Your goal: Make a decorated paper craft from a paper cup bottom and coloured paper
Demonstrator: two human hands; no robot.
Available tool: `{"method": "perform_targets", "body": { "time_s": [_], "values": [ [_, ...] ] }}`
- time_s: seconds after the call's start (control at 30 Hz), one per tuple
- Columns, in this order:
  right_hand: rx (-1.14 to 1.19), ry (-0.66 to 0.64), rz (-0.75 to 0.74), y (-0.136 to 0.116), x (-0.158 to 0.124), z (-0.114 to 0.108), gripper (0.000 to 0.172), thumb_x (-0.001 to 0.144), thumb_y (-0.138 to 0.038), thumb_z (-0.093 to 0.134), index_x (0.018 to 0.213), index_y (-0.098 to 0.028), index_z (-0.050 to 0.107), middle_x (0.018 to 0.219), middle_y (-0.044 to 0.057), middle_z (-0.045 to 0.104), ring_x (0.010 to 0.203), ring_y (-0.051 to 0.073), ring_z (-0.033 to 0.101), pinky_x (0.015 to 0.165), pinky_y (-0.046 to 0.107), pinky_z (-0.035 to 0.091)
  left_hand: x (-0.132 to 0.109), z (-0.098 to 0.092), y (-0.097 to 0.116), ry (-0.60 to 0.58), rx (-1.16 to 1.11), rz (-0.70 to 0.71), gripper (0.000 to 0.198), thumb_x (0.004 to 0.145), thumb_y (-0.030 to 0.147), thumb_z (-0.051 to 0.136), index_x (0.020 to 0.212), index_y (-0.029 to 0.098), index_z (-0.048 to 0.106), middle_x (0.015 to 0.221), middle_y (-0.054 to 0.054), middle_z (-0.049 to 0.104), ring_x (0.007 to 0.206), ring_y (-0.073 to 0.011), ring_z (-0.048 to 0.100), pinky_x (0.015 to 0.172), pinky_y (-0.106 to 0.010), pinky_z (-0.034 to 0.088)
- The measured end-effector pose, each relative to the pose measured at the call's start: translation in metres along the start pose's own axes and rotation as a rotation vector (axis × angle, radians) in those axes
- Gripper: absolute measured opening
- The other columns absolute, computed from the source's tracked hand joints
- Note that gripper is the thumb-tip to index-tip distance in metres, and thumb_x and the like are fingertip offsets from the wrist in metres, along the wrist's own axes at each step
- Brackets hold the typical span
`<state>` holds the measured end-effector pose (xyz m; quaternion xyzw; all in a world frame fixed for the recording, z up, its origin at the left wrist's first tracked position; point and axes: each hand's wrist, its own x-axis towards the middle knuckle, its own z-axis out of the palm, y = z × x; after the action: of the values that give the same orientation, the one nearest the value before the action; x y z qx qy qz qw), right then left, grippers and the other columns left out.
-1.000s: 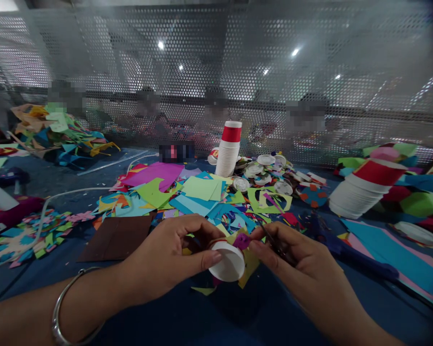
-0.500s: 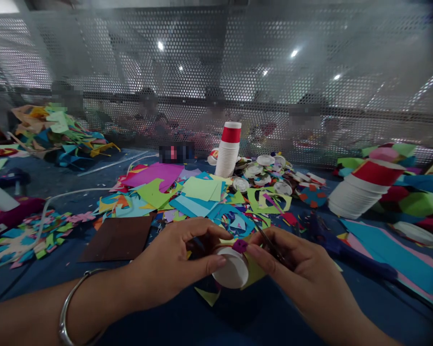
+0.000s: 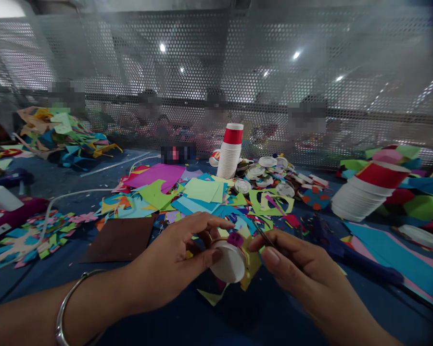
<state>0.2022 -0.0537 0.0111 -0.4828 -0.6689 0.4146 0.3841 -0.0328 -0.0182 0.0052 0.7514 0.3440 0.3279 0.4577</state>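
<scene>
My left hand [image 3: 187, 254] grips a round white paper cup base [image 3: 231, 264] between thumb and fingers, its flat face turned toward me. A small purple piece [image 3: 235, 239] sits on its upper edge, and yellow pieces [image 3: 253, 264] stick out on its right side. My right hand [image 3: 292, 264] is just right of the cup base, with thumb and forefinger apart and clear of the purple piece. A slim dark metal tool [image 3: 262, 234] rests in that hand; its kind is mostly hidden by the fingers. A pale green paper scrap [image 3: 212, 297] lies below the cup base.
Coloured paper sheets [image 3: 202, 190] and offcuts spread ahead. Stacked paper cups [image 3: 229, 156] stand behind them, and another cup stack [image 3: 364, 194] leans at right. A blue glue gun [image 3: 361, 259] lies to the right, a brown sheet [image 3: 119, 240] to the left. A perforated metal screen [image 3: 187, 62] closes the back.
My right thumb and forefinger have let go of the purple piece and drawn away to the right. The purple piece now stays on the cup base's edge, in my left hand.
</scene>
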Motion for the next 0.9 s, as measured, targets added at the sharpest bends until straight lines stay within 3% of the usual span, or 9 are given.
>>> {"method": "perform_targets", "body": {
  "time_s": [0.1,0.17,0.37,0.6,0.9],
  "values": [
    [0.075,-0.032,0.061,0.0016,-0.0003,0.0001,0.039,0.097,-0.057,0.05,0.091,-0.022,0.066,0.063,-0.004,0.04,0.052,0.01,0.029,0.044,0.023,0.02,-0.0012,-0.0002,-0.0028,-0.013,-0.044,-0.02,0.043,0.094,0.028,0.059,0.135,0.04,0.051,0.111,0.0,0.058,0.101,-0.0171,0.06,0.083,-0.029,0.052],
    [0.123,-0.054,0.105,0.0022,-0.0001,0.001,0.042,0.096,-0.059,0.05,0.088,-0.021,0.065,0.061,-0.005,0.036,0.052,0.01,0.027,0.044,0.023,0.018,-0.0012,-0.0009,-0.003,-0.021,-0.056,-0.018,0.041,0.095,0.025,0.057,0.132,0.04,0.052,0.112,0.0,0.058,0.101,-0.0165,0.059,0.085,-0.029,0.051],
    [0.238,-0.054,0.22,0.0018,0.0014,0.0017,0.043,0.092,-0.062,0.054,0.088,-0.02,0.064,0.059,-0.006,0.035,0.052,0.009,0.024,0.045,0.023,0.016,0.0001,-0.0034,-0.0009,0.019,-0.011,0.033,0.031,0.094,0.019,0.056,0.122,0.034,0.057,0.113,0.001,0.059,0.103,-0.0152,0.056,0.088,-0.029,0.048],
    [0.228,-0.2,0.263,0.0026,0.003,0.0013,0.049,0.092,-0.065,0.053,0.074,-0.019,0.056,0.059,-0.007,0.033,0.05,0.008,0.02,0.043,0.023,0.011,-0.0014,-0.0067,0.0006,0.056,0.027,0.09,0.028,0.095,0.019,0.057,0.119,0.034,0.057,0.107,0.003,0.058,0.098,-0.0123,0.055,0.086,-0.026,0.046],
    [0.306,-0.24,0.354,0.005,0.003,-0.0018,0.049,0.091,-0.064,0.056,0.075,-0.018,0.058,0.057,-0.008,0.033,0.049,0.007,0.017,0.043,0.024,0.01,-0.0014,-0.008,-0.0008,0.033,-0.013,0.108,0.027,0.095,0.019,0.058,0.118,0.032,0.055,0.105,0.003,0.06,0.096,-0.0127,0.057,0.085,-0.029,0.048]
  ]
}}
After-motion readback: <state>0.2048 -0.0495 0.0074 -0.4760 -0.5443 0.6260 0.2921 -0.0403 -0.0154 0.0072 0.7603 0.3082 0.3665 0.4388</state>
